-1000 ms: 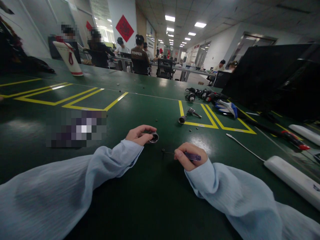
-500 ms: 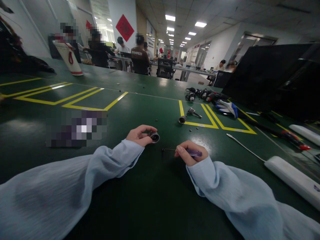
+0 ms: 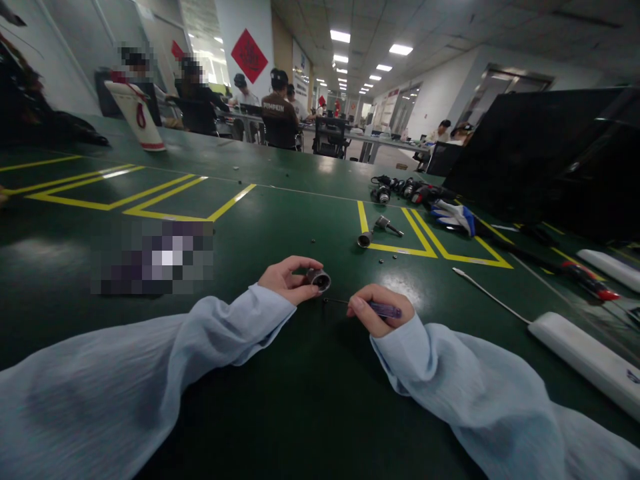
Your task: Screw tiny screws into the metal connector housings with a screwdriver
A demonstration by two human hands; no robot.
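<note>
Left hand (image 3: 286, 280) has shifted toward the right hand (image 3: 379, 295), which curls round a screwdriver (image 3: 387, 311); the left pinches a metal cup (image 3: 319, 280). Crosswise, the tool's shaft (image 3: 338, 303) points left, a tiny dark part (image 3: 325, 301) at its tip just nearside of the cup.

Past the bare left hand (image 3: 287, 279), a loose left cuff (image 3: 274, 313) begins at the wrist, plain pale blue and hanging wide on its near side. Farther back from that hand, the left sleeve (image 3: 145, 360) bunches into soft creases and then widens, baggy, with fine streaks in the cloth. Behind the bare right hand (image 3: 376, 312), the right cuff (image 3: 397, 343) is the same pale blue, and the right sleeve (image 3: 485, 380) is equally roomy, rumpled by rounded folds and shadowed underneath.
</note>
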